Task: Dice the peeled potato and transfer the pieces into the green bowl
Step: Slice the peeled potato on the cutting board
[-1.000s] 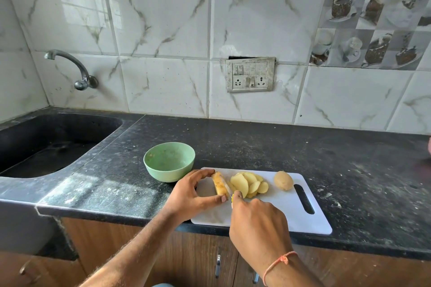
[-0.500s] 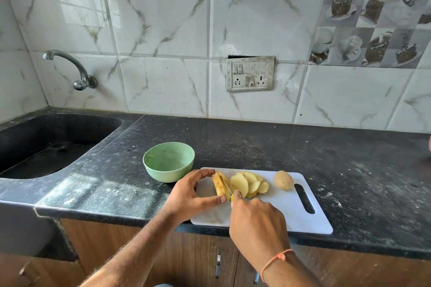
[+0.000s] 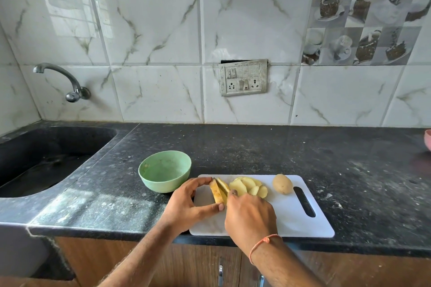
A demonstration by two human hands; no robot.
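On the white cutting board my left hand pinches a peeled potato piece between thumb and fingers. A knife blade stands in that piece, a slice leaning off its right side. My right hand grips the knife; its handle is hidden under the hand. Several cut potato slices lie fanned just right of the blade. A whole potato sits further right on the board. The green bowl stands on the counter just left of the board, with nothing in it.
A black sink with a tap lies to the left. The dark counter stretches right, where a pink object shows at the frame edge. A tiled wall with a socket plate is behind.
The knife has gone further down through the potato piece and a slice has parted from it to the right. Both hands have stayed in place.
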